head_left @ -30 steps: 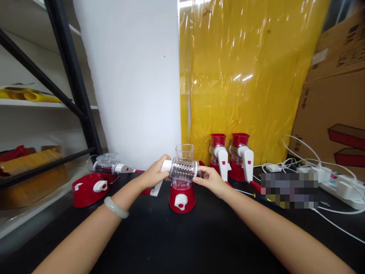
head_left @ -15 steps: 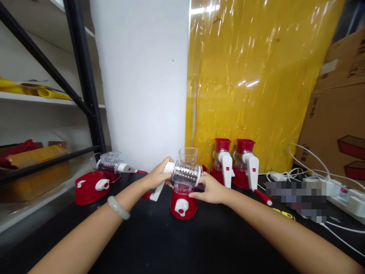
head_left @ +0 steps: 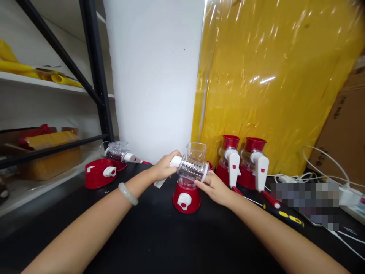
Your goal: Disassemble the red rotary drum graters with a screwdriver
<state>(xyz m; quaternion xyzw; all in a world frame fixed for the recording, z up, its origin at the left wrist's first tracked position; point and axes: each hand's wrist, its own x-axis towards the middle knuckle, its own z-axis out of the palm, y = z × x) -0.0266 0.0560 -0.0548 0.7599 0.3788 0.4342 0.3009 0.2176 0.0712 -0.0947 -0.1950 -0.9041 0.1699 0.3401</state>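
A rotary grater with a red base [head_left: 186, 198] and white knob stands upright in front of me on the black table. Its perforated metal drum [head_left: 191, 168] lies across the clear plastic housing [head_left: 196, 151], tilted down to the right. My left hand [head_left: 166, 166] is closed round the white crank handle [head_left: 176, 161] at the drum's left end; the handle's lower arm hangs below the fingers. At the right end, my right hand [head_left: 216, 188] grips the grater's housing, thumb across the front; some of its fingers are hidden behind.
Two assembled graters [head_left: 230, 158] stand to the right, beside a yellow-and-black screwdriver [head_left: 288, 217], a pixelated area and white cables [head_left: 302, 176]. To the left are a red base [head_left: 99, 174] and a clear housing with a drum and crank [head_left: 115, 152]. A shelf [head_left: 98, 76] borders the left.
The view has shifted, so the whole scene sits further right. The drum and upper housing tilt more to the right now. Both hands keep hold of the grater.
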